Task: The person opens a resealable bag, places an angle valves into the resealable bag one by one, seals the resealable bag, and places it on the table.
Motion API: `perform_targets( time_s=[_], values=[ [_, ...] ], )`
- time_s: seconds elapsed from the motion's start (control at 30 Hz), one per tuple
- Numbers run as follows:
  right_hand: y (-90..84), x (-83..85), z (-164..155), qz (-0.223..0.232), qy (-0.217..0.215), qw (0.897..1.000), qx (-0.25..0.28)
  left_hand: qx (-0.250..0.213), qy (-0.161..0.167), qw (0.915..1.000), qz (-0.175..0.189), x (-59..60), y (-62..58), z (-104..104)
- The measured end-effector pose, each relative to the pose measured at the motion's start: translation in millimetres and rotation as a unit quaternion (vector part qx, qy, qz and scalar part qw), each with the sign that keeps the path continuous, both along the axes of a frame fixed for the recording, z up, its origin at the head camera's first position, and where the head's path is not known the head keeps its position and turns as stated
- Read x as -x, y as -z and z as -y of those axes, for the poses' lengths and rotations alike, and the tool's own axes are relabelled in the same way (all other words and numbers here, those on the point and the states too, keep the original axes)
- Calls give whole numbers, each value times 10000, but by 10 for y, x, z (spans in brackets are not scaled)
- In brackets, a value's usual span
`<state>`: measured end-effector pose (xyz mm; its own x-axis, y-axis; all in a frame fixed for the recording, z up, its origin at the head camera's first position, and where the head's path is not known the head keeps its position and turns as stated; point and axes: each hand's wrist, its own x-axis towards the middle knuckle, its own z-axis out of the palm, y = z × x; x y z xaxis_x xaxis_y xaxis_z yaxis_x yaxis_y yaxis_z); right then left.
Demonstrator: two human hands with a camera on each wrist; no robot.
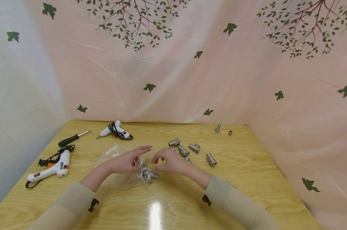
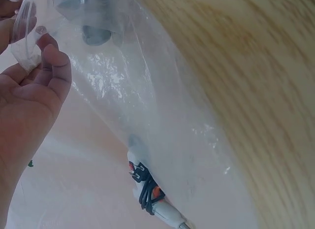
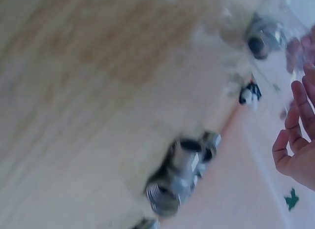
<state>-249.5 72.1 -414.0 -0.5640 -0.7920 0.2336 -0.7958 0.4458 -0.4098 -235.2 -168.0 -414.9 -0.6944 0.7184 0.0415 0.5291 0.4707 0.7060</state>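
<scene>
Both hands are pinching the bag's mouth, left hand and right hand either side, fittings hanging below toward the bench's near edge.

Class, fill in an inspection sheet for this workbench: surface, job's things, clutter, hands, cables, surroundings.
Surface: wooden table, glossy, with a light glare near the front edge.
Job's things: clear plastic bag with metal fittings at its mouth; loose metal fittings beside it.
Clutter: two glue guns, screwdriver, two small metal pieces at the back.
Hands: left hand pinches the bag's edge; right hand curled over the fittings, grip unclear.
Cables: black cords on both glue guns.
Surroundings: pink curtain printed with trees and birds.
</scene>
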Motion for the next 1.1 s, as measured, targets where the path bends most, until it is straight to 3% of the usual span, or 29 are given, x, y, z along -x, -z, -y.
perform_targets(
  time_s=[0.23, 0.43, 0.83, 1.1],
  values=[
    [-160, 57, -363, -144, 135, 9996, -184, 40, -1, 10000, 54, -20, -42, -17],
    [-228, 77, -772, -9, 381, 9988, -313, -4, -12, 10000, 93, -18, -26, -15],
    [-71, 128, -1539, -25, 735, 9968, -297, 84, -41, 9999, -77, -14, 9, 10],
    [44, 143, -1899, 519, 1139, 9900, -645, 88, -35, 9999, -48, -10, 9, -4]
  ],
)
